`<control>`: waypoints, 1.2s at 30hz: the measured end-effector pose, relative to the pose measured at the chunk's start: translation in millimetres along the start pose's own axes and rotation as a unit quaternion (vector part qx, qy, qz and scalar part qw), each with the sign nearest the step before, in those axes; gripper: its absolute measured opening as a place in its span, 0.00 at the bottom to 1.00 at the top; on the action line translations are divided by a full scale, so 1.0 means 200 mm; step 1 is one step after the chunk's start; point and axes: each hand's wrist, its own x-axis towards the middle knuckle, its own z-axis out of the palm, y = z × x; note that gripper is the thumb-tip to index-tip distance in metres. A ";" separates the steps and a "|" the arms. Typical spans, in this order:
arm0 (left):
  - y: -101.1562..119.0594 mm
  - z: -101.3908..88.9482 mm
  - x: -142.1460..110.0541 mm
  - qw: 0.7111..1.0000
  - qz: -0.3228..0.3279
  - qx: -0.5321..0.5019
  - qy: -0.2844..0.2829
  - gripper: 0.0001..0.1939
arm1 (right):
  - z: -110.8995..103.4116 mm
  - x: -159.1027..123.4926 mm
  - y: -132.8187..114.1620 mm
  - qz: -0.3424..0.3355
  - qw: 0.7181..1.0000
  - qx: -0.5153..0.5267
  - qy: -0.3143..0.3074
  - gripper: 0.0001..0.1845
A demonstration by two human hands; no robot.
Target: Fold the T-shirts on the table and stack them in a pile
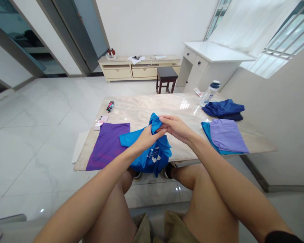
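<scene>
A bright blue shirt (152, 153) with a white print is bunched at the near edge of the marble table (147, 108), part of it hanging over the edge. My left hand (147, 137) is closed on a raised fold of the shirt. My right hand (174, 127) pinches the same fold from the right, fingers touching the left hand. To the left, a purple shirt (107, 145) lies flat on the table.
At the right lie a folded lilac shirt (228, 135) on a teal one, and a dark blue garment (224, 108) behind them. A water bottle (209, 93) stands at the far right. A phone (101, 122) and pens (109, 106) lie at the left. A dark stool (166, 78) stands beyond the table.
</scene>
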 end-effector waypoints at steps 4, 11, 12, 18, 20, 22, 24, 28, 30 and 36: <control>-0.01 -0.07 0.00 1.000 0.004 0.004 0.022 0.22 | -0.14 0.00 -0.04 -0.028 0.998 -0.010 0.054 0.24; 0.12 -0.16 -0.13 0.992 0.007 -0.109 0.064 0.21 | -0.29 -0.06 0.10 -0.019 0.967 -0.234 -0.099 0.35; 0.14 -0.16 -0.15 0.988 0.008 -0.130 0.084 0.22 | -0.27 -0.06 0.14 -0.014 0.955 -0.269 -0.125 0.40; 0.20 -0.16 -0.15 0.952 0.040 -0.233 0.193 0.24 | -0.11 -0.01 0.27 -0.073 0.913 -0.329 -0.229 0.25; 0.21 -0.19 -0.14 0.944 0.053 -0.244 0.218 0.24 | -0.11 0.01 0.26 -0.077 0.926 -0.308 -0.202 0.13; 0.21 -0.24 -0.13 0.937 0.068 -0.240 0.246 0.23 | -0.15 0.03 0.23 -0.070 0.947 -0.289 -0.120 0.13; 0.20 -0.28 -0.13 0.931 0.083 -0.220 0.280 0.21 | -0.22 0.05 0.20 -0.071 0.962 -0.265 -0.019 0.15; 0.14 -0.37 -0.11 0.925 0.112 -0.144 0.333 0.18 | -0.36 0.05 0.14 -0.079 0.968 -0.210 0.114 0.18; 0.11 -0.40 -0.10 0.927 0.130 -0.091 0.339 0.18 | -0.39 0.02 0.11 -0.069 0.970 -0.190 0.135 0.19; 0.05 -0.46 -0.11 0.937 0.121 0.049 0.325 0.19 | -0.38 -0.16 -0.03 0.000 0.976 -0.199 0.086 0.26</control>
